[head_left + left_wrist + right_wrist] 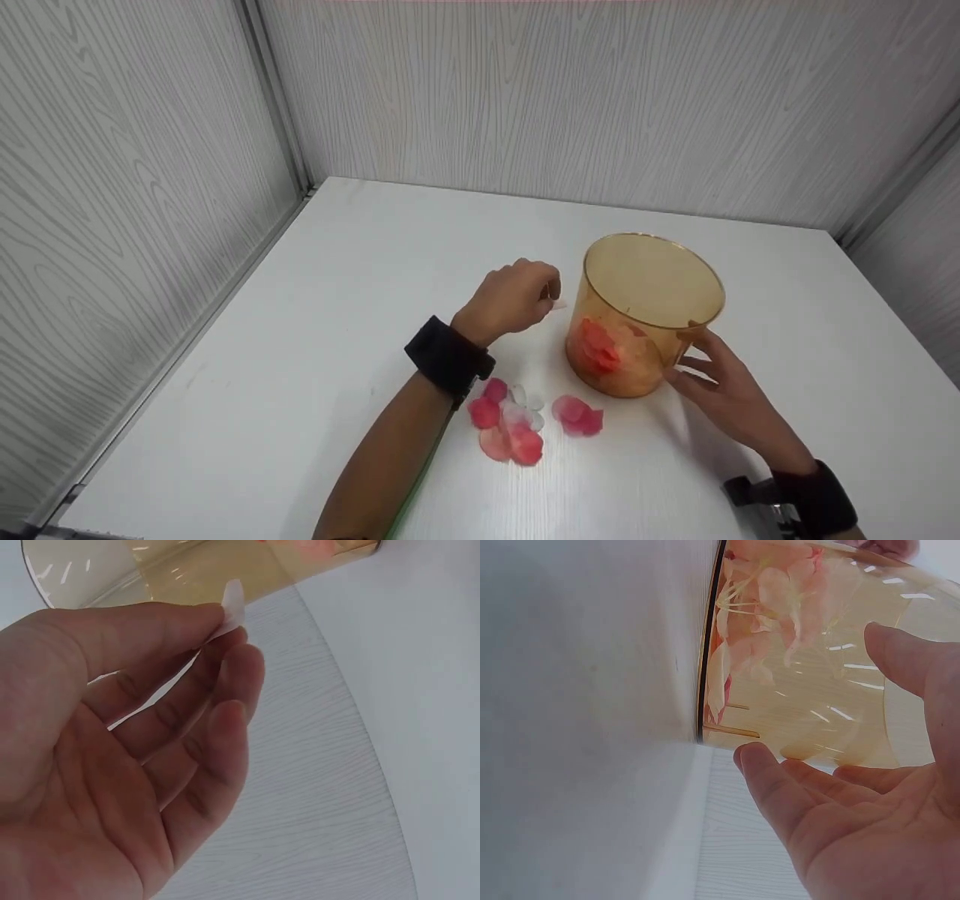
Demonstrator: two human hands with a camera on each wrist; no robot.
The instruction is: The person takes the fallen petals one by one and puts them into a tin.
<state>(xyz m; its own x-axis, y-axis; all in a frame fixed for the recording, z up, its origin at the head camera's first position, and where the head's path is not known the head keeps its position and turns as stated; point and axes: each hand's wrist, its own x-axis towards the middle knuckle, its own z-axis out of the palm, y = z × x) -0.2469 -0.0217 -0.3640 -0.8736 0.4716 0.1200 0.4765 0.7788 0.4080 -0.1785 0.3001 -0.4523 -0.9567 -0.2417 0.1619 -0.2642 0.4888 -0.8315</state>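
My left hand (514, 298) pinches a pale petal (235, 606) between thumb and forefinger, with the other fingers loosely bent. It is just left of an amber see-through plastic bucket (652, 277), which stands upright on the table. Cupped round the bucket's lower right side is my right hand (727, 394); in the right wrist view its thumb lies against the wall and its fingers along the other side. Red and pale pink petals (780, 607) show through the bucket wall. In front of the bucket lie loose pink, red and white petals (510, 424).
A smaller cluster of pink petals (577, 416) lies close to the bucket's base. The white table (247, 397) is enclosed by wood-grain panels (487, 97) at the back and sides. A black strap (450, 360) goes round each wrist.
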